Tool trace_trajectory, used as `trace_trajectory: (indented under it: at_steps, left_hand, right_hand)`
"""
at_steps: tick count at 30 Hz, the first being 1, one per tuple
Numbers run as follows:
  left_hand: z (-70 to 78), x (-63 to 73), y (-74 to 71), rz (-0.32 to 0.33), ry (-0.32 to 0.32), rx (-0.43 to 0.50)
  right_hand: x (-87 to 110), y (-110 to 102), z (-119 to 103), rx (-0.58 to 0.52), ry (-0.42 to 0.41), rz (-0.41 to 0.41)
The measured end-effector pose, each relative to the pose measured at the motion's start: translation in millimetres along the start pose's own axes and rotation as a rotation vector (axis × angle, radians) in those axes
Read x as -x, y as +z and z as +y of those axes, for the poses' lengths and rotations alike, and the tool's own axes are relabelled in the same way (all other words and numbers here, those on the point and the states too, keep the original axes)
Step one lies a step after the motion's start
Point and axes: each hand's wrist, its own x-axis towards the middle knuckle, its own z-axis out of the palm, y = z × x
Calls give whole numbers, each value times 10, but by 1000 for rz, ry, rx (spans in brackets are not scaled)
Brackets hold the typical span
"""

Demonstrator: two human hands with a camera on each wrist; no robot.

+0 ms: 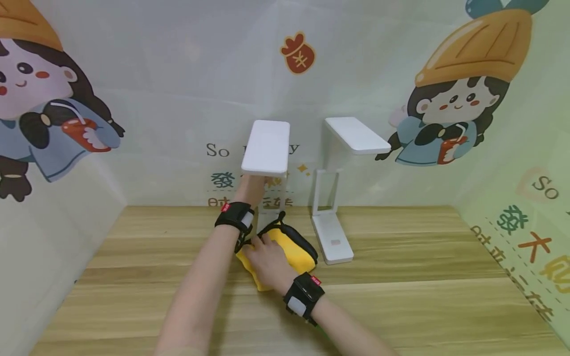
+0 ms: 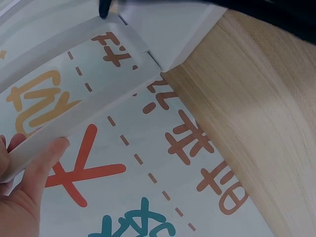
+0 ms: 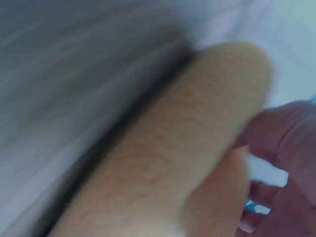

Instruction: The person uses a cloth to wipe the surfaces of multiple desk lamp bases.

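Observation:
My left hand (image 2: 29, 182) grips one side bar of a white folding stand (image 1: 267, 146) with a flat top panel; in the head view that panel hides most of the hand. Low in front of the same stand, my right hand (image 1: 269, 262) holds a yellow cloth (image 1: 291, 249) with black edging and a small black loop. The cloth is bunched beside the stand's lower part; whether it touches the stand cannot be told. In the right wrist view the thick, fuzzy cloth (image 3: 168, 133) is blurred, with the right fingers (image 3: 296, 138) beside it.
A second white folding stand (image 1: 334, 242) stands upright just to the right, its panel raised at an angle. Behind the wood-grain table (image 1: 401, 296) hangs a pale printed backdrop (image 1: 200, 64), which also closes off both sides.

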Motion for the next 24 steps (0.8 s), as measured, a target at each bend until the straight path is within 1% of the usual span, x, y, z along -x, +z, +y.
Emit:
trace_trajectory:
  at_steps: [1,2,3,4,5,6,8,9,10,11,12,13,14,15,16,17,18,19,20,21,22,23,24]
  left_hand:
    - [0,-6,10,-7,-17,92]
    - [-1,-13,20,-3,-36,214]
    - [-3,-18,27,-5,-43,270]
    - [-7,-24,34,-8,-45,304]
    - [-12,-28,41,-3,-66,425]
    - [-14,-27,36,-8,-73,452]
    - [-31,-21,29,-12,-57,334]
    - [-39,-17,25,-13,-65,326]
    - [-47,-14,21,-18,-55,262]
    - [-51,-10,14,-22,-64,270]
    - [-51,-3,5,-21,-62,249]
    - [-56,-3,11,-18,-57,217]
    - [-53,3,3,-23,-76,288]
    - [-42,11,-17,-37,-83,299]
    - [-30,15,-32,-58,-73,232]
    - [-21,18,-44,-69,-86,257]
    - [-15,18,-48,-78,-75,202]
    - [-12,21,-43,-82,-42,62]
    - [-27,13,-12,-89,-51,79]
    - [-21,11,-13,-85,-31,32]
    - [-23,5,11,-75,2,-86]
    - [-97,-35,170,-39,-14,-33]
    - [-184,-79,345,-4,13,-124]
  right_hand:
    - [22,14,24,-19,5,15]
    - [45,27,46,-23,24,31]
    - [69,33,64,-25,50,47]
    - [89,36,80,-31,70,62]
    - [105,42,91,-37,80,75]
    - [111,44,100,-45,72,84]
    - [102,41,112,-81,16,95]
    - [94,40,118,-101,-18,97]
    - [91,41,124,-122,-42,95]
    - [94,38,129,-146,-51,89]
    - [102,33,134,-164,-46,81]
    - [117,26,136,-176,-21,72]
    - [139,21,136,-183,16,66]
    - [166,8,137,-191,66,53]
    - [192,-7,137,-207,121,32]
    - [213,-23,137,-221,166,9]
    - [228,-33,140,-226,199,-9]
    - [235,-43,145,-229,224,-30]
    - [239,-56,153,-236,239,-50]
    - [238,-66,164,-239,245,-68]
    - [233,-73,178,-232,239,-85]
    - [226,-77,193,-215,222,-95]
    - [218,-78,210,-197,197,-102]
